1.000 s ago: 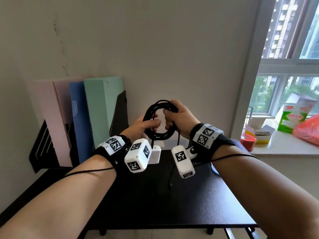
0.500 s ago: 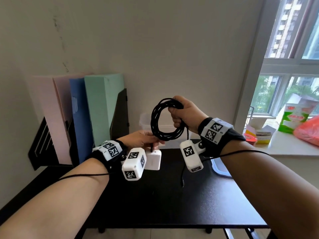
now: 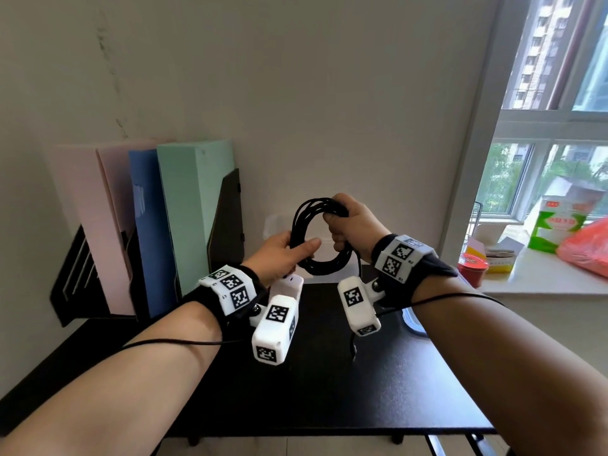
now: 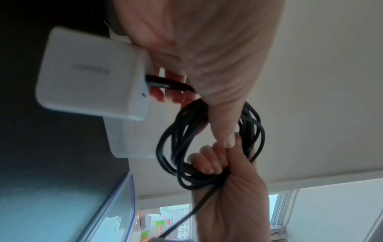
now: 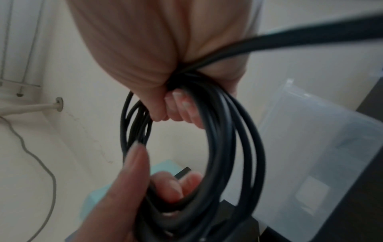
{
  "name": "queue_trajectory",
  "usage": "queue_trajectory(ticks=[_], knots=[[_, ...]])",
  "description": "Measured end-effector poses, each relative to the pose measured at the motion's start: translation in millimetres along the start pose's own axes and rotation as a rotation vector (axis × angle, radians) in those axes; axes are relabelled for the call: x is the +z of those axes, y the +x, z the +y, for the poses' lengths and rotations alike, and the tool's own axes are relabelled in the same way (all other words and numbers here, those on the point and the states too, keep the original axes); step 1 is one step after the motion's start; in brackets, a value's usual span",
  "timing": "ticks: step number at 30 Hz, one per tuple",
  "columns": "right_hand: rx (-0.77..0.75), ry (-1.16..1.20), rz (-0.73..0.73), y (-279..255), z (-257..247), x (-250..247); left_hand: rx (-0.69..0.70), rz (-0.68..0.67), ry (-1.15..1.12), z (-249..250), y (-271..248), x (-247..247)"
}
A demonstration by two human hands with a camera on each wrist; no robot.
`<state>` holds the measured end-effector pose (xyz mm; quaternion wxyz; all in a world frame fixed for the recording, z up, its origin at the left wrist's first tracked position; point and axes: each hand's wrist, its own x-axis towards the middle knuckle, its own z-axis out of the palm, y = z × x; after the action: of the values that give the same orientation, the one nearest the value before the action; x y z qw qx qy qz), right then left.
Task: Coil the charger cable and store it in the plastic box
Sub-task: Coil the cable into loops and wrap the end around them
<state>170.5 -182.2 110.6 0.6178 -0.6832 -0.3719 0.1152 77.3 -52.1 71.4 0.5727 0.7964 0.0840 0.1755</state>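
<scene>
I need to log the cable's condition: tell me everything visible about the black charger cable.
The black charger cable is thin and round, wound into several loose loops held upright above the black desk. The right hand grips the coil's top; the left hand holds its lower left. One end plugs into the white adapter; a loose tail hangs down.

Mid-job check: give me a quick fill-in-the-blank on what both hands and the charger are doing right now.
1. The right hand grips the top of the coiled cable, whose colour is ____.
2. The left hand holds the coil's ____ side, seen from the head view.
3. The white charger brick hangs just below the ____ hand.
4. The plastic box stands on the ____ table.

Missing words: black; left; left; black
</scene>
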Motion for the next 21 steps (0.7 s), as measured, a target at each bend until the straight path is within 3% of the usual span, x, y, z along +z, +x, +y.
queue_trajectory(ticks=[5, 14, 21], knots=[[-0.015, 0.119, 0.022, -2.4, -0.2, 6.0, -0.023, 0.015, -0.035, 9.0, 0.7, 8.6], [-0.034, 0.311, 0.055, -5.5, 0.6, 21.3, 0.034, -0.175, -0.027, 22.6, -5.1, 13.3], [-0.034, 0.278, 0.036, -3.0, -6.0, 31.2, 0.068, -0.226, -0.013, 22.4, 1.4, 11.8]])
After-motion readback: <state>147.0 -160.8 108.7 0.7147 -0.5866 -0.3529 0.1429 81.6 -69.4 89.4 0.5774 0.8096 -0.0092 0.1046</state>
